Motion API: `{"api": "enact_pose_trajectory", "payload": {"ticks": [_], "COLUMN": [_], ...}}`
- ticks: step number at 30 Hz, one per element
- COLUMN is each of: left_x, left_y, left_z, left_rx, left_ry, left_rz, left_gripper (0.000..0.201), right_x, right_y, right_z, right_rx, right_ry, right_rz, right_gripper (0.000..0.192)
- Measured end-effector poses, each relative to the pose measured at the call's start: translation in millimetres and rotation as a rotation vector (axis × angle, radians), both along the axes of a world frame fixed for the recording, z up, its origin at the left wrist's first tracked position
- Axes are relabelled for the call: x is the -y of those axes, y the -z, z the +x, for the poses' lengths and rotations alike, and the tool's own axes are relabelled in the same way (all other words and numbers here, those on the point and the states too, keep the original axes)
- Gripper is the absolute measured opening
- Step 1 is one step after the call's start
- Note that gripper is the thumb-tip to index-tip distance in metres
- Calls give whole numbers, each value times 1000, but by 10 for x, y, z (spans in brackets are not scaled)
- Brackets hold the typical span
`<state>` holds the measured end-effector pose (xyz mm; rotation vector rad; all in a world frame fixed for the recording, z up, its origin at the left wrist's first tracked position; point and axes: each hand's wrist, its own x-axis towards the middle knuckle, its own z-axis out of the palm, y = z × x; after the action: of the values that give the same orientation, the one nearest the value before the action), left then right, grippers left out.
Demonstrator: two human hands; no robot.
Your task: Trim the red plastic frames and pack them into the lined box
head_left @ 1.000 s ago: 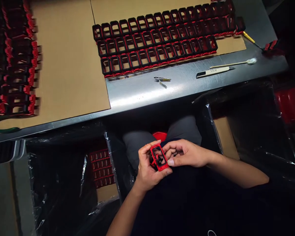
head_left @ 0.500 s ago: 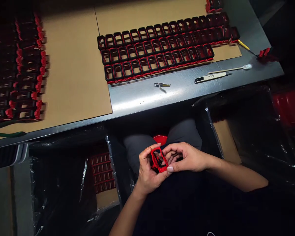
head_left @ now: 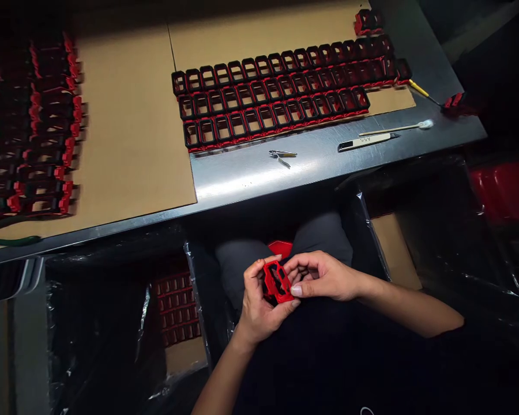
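Over my lap I hold a small red and black plastic frame (head_left: 278, 281) with an opening through its middle. My left hand (head_left: 259, 302) is closed around its left side, thumb along the lower edge and a finger over the top. At its right side, my right hand (head_left: 322, 276) pinches the frame, the thumb on the lower right corner and the other fingers partly hidden behind it. Beyond my hands, several rows of similar black and red frames (head_left: 253, 118) stand on a cardboard sheet (head_left: 134, 132) on the metal table.
On the metal table (head_left: 233, 178) lie a nail clipper (head_left: 282, 155), a white cutter knife (head_left: 367, 142), a cotton-tipped stick (head_left: 393, 128) and a yellow-handled tool (head_left: 418, 88). More frames (head_left: 47, 138) fill the left. Plastic-lined boxes flank my legs; the left one holds frames (head_left: 177, 305).
The frame has turned in my fingers, so more of its red side faces me. My hands stay in nearly the same place. The view has shifted slightly.
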<state>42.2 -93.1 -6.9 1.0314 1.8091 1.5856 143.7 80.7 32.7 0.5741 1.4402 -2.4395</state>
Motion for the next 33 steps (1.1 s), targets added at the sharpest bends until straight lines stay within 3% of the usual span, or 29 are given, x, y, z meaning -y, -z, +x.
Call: {"api": "enact_pose_trajectory", "payload": {"ticks": [9, 13, 15, 18, 24, 33], "left_x": [21, 27, 28, 28, -2, -31], "left_y": [-31, -73, -96, -122, -144, -197], "left_z": [-4, -10, -11, -11, -7, -18], "left_rx": [-106, -157, -181, -199, -238, -261], "left_ry": [37, 62, 43, 24, -10, -40], "left_rz": [-69, -84, -102, -116, -112, -140], "left_gripper": [74, 74, 74, 74, 70, 70], "right_x": [17, 39, 36, 11, -41, 15], "right_y": [-7, 115, 153, 140, 80, 99], "right_z": [-67, -99, -91, -51, 40, 24], "right_rx": [112, 220, 239, 179, -13, 36], "right_ry": [21, 101, 154, 142, -65, -53], "right_rz": [45, -34, -85, -129, -151, -158], "right_gripper": [44, 72, 77, 69, 51, 46]}}
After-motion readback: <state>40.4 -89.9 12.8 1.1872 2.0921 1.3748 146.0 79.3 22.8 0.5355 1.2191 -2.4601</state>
